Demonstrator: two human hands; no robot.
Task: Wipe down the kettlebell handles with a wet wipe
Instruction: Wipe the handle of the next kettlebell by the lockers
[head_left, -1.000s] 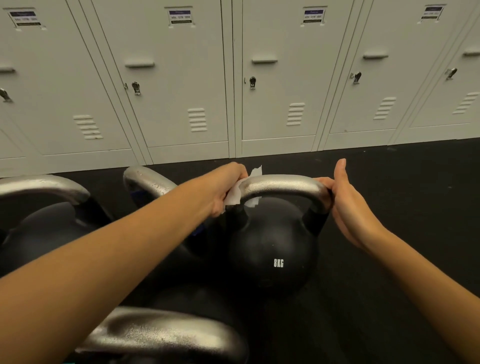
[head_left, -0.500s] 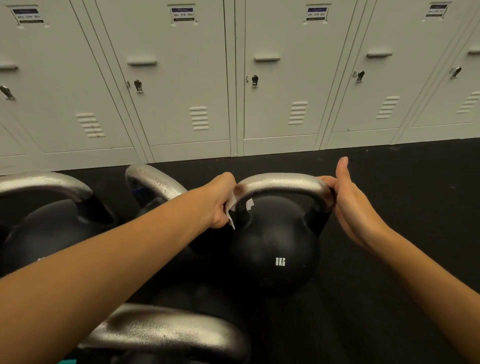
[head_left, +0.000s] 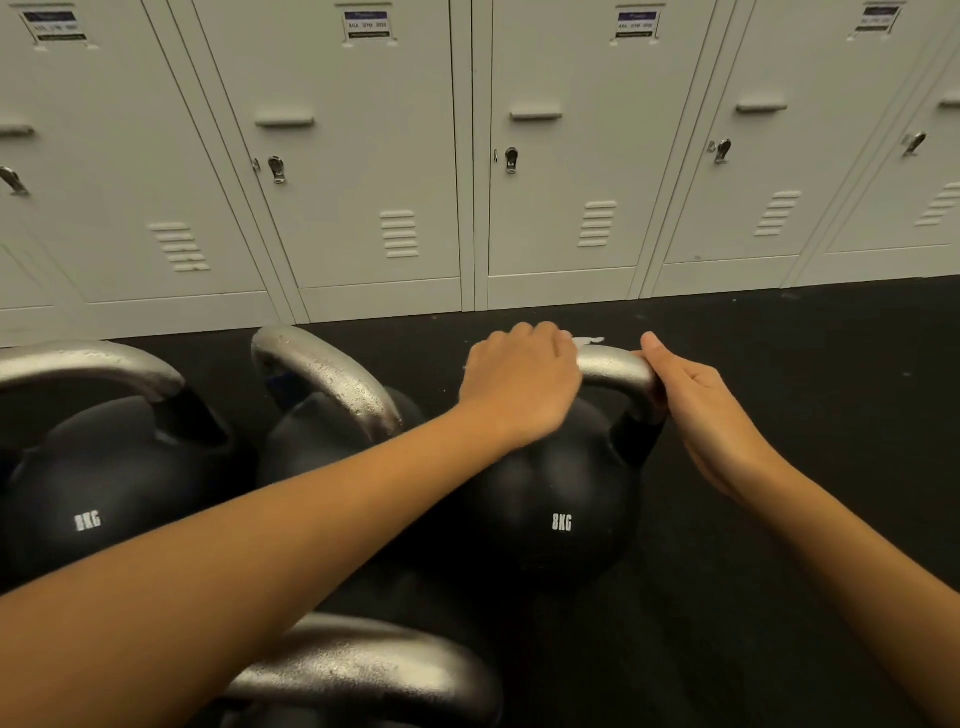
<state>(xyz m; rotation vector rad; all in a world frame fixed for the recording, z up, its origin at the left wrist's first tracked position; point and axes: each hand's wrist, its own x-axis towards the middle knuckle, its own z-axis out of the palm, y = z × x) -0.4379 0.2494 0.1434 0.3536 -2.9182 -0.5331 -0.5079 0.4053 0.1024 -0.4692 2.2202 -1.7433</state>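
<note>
A black 8KG kettlebell (head_left: 561, 499) with a silver handle (head_left: 618, 366) stands on the dark floor. My left hand (head_left: 522, 382) is closed over the top of that handle, pressing a white wet wipe (head_left: 587, 341) onto it; only a small corner of the wipe shows past my fingers. My right hand (head_left: 696, 400) rests against the handle's right end, thumb up, fingers bracing the bend. The handle's left part is hidden under my left hand.
Three more kettlebells stand to the left and near: one marked 8KG (head_left: 104, 483), one behind my left forearm (head_left: 332, 395), one silver handle at the bottom (head_left: 363, 670). Grey lockers (head_left: 561, 156) line the wall beyond. Black rubber floor (head_left: 805, 338) stretches right.
My left hand slid with the wipe from the handle's left bend up and right along the top. The right hand stayed at the right end.
</note>
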